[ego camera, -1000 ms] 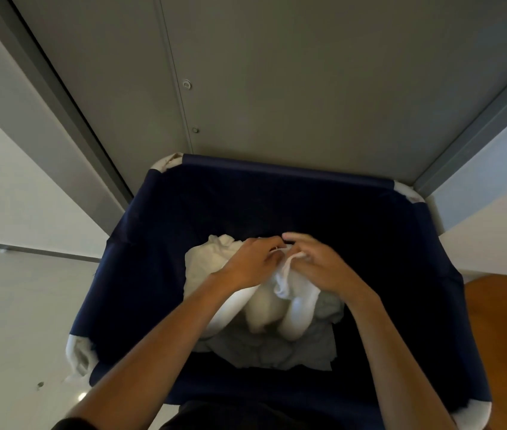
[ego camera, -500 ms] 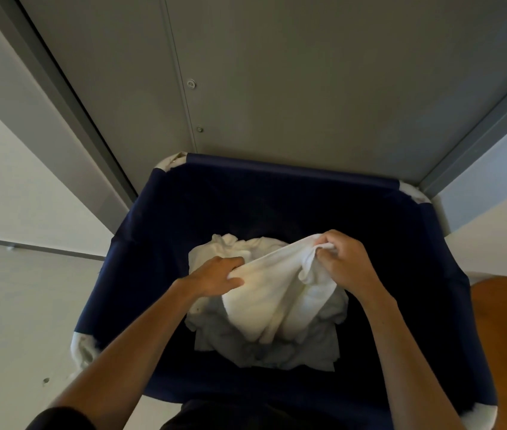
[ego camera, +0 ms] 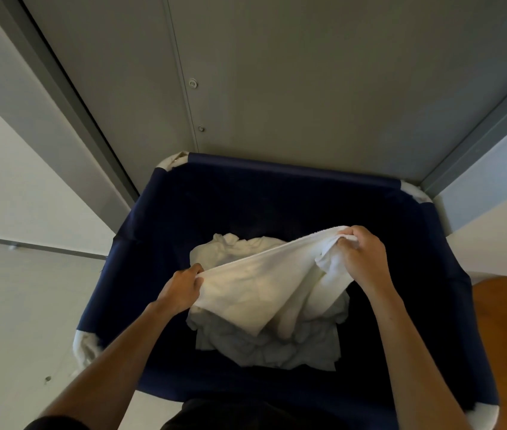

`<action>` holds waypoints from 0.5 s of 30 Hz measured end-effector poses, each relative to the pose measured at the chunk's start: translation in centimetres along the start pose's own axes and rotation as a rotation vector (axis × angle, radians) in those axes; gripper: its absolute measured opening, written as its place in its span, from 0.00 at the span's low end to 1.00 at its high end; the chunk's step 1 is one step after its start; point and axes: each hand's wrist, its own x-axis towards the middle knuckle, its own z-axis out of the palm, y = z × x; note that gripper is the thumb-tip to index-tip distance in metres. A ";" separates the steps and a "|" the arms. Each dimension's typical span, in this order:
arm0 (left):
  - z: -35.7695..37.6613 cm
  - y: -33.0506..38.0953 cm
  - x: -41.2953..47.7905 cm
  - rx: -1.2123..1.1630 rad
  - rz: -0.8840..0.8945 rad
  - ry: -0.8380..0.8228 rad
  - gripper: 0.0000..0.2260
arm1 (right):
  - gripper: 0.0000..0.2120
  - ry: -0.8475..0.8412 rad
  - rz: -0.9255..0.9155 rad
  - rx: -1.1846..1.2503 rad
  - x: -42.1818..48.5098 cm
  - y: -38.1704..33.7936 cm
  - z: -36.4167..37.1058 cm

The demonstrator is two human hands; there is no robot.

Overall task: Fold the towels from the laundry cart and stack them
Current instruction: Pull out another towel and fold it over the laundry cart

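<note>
Grey wall (ego camera: 308, 72); cart (ego camera: 292, 167) with towels (ego camera: 270, 305), seemingly

Navy laundry cart (ego camera: 140, 243) (white corners), cream-white towel (ego camera: 261, 280), pale grey towels (ego camera: 264, 349) beneath.

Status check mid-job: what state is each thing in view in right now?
white towel, top edge stretched between both hands, rest drooping toward the pile.
left hand, pinching the towel's left end.
right hand, gripping the bunched right end.
towel pile, crumpled and unfolded at the cart's bottom.
laundry cart, open-topped, holding the pile.
</note>
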 end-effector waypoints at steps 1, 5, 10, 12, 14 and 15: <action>-0.1 0.4 -0.1 -0.018 -0.021 0.030 0.08 | 0.06 0.021 0.003 -0.001 0.1 0.1 0.2; -0.8 1.9 0.0 -0.084 -0.053 0.102 0.11 | 0.06 0.059 -0.028 -0.068 0.8 0.8 0.8; -1.4 5.3 0.2 -0.186 0.005 0.093 0.14 | 0.05 0.014 0.103 -0.144 0.0 0.9 1.2; -1.5 6.8 0.2 -0.205 0.060 0.087 0.15 | 0.07 -0.019 0.137 -0.158 -0.2 0.7 1.5; -1.3 8.6 -0.2 -0.209 0.081 0.065 0.11 | 0.07 -0.047 0.150 -0.125 -0.5 0.4 1.9; -1.2 9.5 -0.5 -0.236 0.085 0.041 0.12 | 0.07 -0.067 0.149 -0.109 -0.7 0.1 2.2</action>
